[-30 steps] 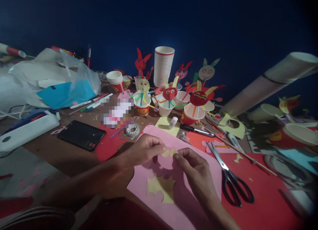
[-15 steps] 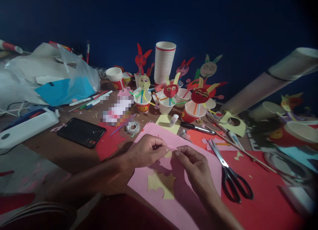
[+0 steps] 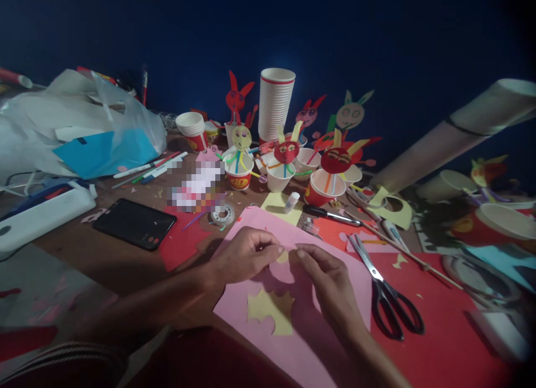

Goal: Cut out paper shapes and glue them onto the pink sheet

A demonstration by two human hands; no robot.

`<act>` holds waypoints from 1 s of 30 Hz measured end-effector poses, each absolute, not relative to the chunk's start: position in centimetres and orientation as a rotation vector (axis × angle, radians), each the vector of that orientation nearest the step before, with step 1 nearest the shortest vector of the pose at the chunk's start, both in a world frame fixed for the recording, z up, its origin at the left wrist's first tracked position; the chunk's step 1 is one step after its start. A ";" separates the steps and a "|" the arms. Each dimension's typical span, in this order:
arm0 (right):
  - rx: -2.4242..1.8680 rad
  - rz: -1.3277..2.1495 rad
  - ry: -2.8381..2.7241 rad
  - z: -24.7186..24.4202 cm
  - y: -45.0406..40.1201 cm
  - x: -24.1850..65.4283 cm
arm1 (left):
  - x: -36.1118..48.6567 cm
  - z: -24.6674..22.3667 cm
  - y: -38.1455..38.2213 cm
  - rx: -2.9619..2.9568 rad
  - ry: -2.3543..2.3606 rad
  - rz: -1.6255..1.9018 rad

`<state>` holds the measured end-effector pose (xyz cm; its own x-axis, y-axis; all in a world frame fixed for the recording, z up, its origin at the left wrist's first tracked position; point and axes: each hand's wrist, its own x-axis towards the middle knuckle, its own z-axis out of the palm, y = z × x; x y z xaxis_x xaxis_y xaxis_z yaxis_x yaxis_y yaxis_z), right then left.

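Observation:
Over a large pink sheet (image 3: 326, 338), my left hand (image 3: 247, 255) and my right hand (image 3: 324, 271) face each other with fingertips pinched. Between them is a small rounded pink paper cutout (image 3: 282, 273), its edges in both pinches. A little yellow paper piece (image 3: 283, 258) shows against the cutout beside my left fingertips; whether it is stuck on I cannot tell. Below the hands, a yellow paper scrap (image 3: 270, 312) with scalloped cut edges lies flat on the sheet. Black-handled scissors (image 3: 383, 287) rest to the right of my right hand, blades slightly apart.
Paper cups with animal-faced figures (image 3: 286, 152) and a tall cup stack (image 3: 276, 103) stand behind the sheet. A glue bottle (image 3: 292, 202), a box cutter (image 3: 330, 215) and a tape roll (image 3: 221, 215) lie nearer. Left are a phone (image 3: 134, 223) and a plastic bag (image 3: 138, 120).
My right fingertips have drawn slightly away from the left ones, and more of the pink cutout shows between them. The whole view has shifted a little.

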<state>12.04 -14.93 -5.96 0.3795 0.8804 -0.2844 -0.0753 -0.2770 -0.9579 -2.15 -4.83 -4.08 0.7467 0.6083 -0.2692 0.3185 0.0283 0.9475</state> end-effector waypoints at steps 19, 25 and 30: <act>-1.461 1.271 -0.589 -6.8 -14.9 11.6 | -2.3 -5.6 -4.7 1.485 0.802 0.309; -1.489 1.265 -0.548 -6.8 -14.9 11.5 | -2.1 -5.1 -4.8 1.377 0.808 0.306; -1.484 1.242 -0.497 -6.8 -15.0 11.5 | -2.2 -5.5 -4.5 1.237 0.816 0.341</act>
